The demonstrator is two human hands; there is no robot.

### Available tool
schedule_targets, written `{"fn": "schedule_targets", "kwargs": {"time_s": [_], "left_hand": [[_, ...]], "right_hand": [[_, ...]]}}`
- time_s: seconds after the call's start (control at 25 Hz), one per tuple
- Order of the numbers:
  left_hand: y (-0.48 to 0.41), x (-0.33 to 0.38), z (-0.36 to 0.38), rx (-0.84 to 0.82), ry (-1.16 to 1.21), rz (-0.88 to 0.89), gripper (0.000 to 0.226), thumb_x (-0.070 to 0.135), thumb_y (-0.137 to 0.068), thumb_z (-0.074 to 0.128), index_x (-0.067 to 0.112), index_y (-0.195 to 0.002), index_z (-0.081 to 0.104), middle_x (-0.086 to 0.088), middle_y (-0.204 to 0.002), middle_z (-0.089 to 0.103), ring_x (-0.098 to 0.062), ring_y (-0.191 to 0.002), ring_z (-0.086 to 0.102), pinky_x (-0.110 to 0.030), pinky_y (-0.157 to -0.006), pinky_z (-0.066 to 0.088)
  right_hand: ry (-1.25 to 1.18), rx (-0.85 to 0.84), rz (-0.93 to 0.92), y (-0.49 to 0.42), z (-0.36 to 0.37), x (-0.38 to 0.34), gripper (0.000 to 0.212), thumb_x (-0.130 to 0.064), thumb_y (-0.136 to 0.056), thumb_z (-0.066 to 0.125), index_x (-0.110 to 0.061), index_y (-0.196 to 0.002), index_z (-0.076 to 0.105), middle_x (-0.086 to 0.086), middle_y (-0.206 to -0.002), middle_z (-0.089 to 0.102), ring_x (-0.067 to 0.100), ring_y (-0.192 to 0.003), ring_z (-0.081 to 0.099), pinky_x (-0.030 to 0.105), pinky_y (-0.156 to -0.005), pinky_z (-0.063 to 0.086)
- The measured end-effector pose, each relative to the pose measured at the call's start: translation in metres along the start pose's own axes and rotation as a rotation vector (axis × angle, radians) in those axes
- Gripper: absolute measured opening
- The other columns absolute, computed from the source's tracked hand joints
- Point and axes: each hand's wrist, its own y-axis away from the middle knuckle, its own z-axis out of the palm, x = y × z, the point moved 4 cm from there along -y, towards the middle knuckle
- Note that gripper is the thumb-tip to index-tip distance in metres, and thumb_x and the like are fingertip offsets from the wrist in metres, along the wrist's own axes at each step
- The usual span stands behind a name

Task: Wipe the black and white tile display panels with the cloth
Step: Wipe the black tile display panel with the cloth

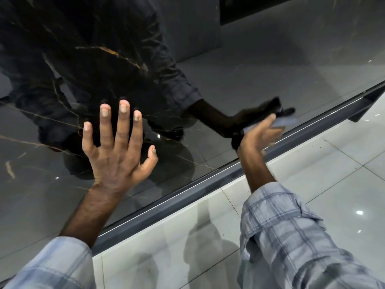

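The cloth (285, 122) caught in the right hand's (258, 138) grip is pale grey-blue, set against a glossy black panel (62, 59) veined with gold and tan. Below that grip runs a grey frame strip (187, 190), then white floor tiles (333, 163); both sleeves (291, 236) are light blue-grey plaid.

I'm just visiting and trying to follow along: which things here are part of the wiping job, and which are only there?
Part of the job:
- black tile panel, glossy, gold-veined
- cloth, greyish, blurred, at the panel
- right hand, gripping the cloth
- left hand, spread flat on the panel

Only there:
- grey frame strip along the panel's edge
- white floor tiles
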Motion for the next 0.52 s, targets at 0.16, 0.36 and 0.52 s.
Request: {"fn": "schedule_targets", "kwargs": {"time_s": [0.16, 0.36, 0.52], "left_hand": [[0.001, 0.000, -0.002, -0.022, 0.021, -0.014, 0.086, 0.050, -0.097, 0.051, 0.007, -0.165, 0.019, -0.010, -0.175, -0.003, -0.033, -0.161, -0.006, -0.052, -0.127, -0.004], [0.001, 0.000, -0.004, -0.037, 0.024, -0.012, 0.086, 0.049, -0.098, 0.050, 0.007, -0.165, 0.016, -0.009, -0.175, -0.005, -0.032, -0.161, -0.008, -0.052, -0.126, -0.005], [0.001, 0.001, -0.007, -0.072, 0.068, -0.032, 0.086, 0.048, -0.100, 0.049, 0.008, -0.166, 0.011, -0.006, -0.174, -0.010, -0.030, -0.160, -0.013, -0.050, -0.127, -0.009]], "right_hand": [[0.057, 0.025, 0.231, 0.031, -0.002, 0.017, 0.065, -0.052, -0.109, 0.030, -0.011, -0.159, 0.031, 0.010, -0.162, 0.040, 0.037, -0.149, 0.034, 0.057, -0.118, 0.025], [0.087, -0.167, -0.794, 0.148, 0.011, -0.086, 0.076, -0.048, -0.099, 0.043, -0.009, -0.161, 0.027, 0.013, -0.169, 0.028, 0.037, -0.147, 0.032, 0.052, -0.111, 0.026], [0.255, -0.260, -1.411, 0.144, 0.008, -0.075, 0.065, -0.044, -0.099, 0.053, -0.015, -0.151, 0.028, 0.015, -0.164, 0.032, 0.042, -0.144, 0.039, 0.053, -0.112, 0.033]]}}
